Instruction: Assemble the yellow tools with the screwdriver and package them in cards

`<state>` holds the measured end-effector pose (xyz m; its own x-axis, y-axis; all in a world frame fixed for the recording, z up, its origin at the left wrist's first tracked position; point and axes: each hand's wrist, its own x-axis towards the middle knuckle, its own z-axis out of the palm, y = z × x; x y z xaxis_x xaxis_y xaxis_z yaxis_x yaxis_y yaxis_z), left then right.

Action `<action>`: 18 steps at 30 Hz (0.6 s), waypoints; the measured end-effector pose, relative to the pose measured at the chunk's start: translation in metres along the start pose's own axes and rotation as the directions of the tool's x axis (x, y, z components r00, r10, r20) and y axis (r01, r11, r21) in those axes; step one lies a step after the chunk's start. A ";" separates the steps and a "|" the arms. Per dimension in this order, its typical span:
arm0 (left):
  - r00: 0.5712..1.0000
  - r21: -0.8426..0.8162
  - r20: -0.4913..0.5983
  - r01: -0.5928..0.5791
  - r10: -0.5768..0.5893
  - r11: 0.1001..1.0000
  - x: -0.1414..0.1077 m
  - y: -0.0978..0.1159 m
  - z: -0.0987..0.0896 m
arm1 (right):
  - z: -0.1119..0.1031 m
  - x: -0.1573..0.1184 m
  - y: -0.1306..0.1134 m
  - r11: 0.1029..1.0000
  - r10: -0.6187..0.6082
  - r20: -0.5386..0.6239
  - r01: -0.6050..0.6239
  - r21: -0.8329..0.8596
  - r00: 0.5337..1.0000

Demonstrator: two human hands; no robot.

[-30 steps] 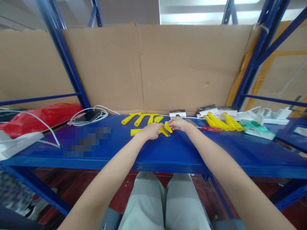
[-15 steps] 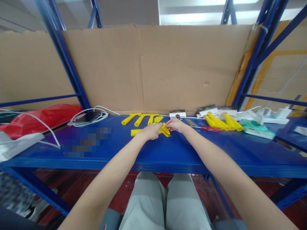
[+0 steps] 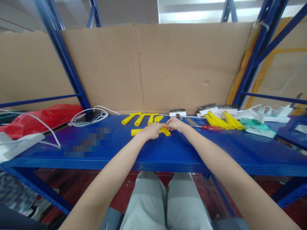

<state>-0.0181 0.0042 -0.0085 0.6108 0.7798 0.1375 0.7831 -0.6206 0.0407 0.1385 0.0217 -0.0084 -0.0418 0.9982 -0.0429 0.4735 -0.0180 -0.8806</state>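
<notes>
Over the middle of the blue bench, my left hand (image 3: 152,130) is closed around a yellow plastic tool (image 3: 166,132), which has a dark tip at its lower right end. My right hand (image 3: 175,124) pinches at the top of the same tool, its fingertips close to my left fingers. Much of the tool is covered by my fingers. To the left of my left hand lies a yellow tube-shaped handle (image 3: 135,132). Behind it are several yellow T-shaped handled tools (image 3: 139,120) in a row. A small yellow piece (image 3: 158,118) lies just beyond my hands.
A red-handled screwdriver (image 3: 211,128) lies right of my hands, near several yellow handles (image 3: 219,122) and black-and-white packets (image 3: 207,109). Farther right is a green plastic packet (image 3: 257,127). On the left are a coiled white cable (image 3: 100,115) and a red bag (image 3: 43,119). Cardboard (image 3: 182,67) stands behind.
Both hands stay in nearly the same place on the yellow tool. My right fingertips have shifted slightly, and less of the tool's upper part shows between the hands.
</notes>
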 end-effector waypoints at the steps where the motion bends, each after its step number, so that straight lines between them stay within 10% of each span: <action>1: 1.000 -0.004 0.001 -0.014 0.014 1.000 0.000 -0.001 0.000 | 0.000 0.001 0.001 1.000 0.003 0.008 -0.003 0.002 1.000; 18: 0.989 0.016 -0.104 -0.105 0.106 0.994 0.006 -0.008 0.008 | -0.022 0.004 0.002 0.998 -0.029 -0.090 0.034 0.058 0.996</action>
<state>-0.0203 0.0145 -0.0157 0.6749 0.6967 0.2431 0.7164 -0.6976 0.0105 0.1585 0.0269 -0.0004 0.0236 0.9994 0.0248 0.4200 0.0126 -0.9074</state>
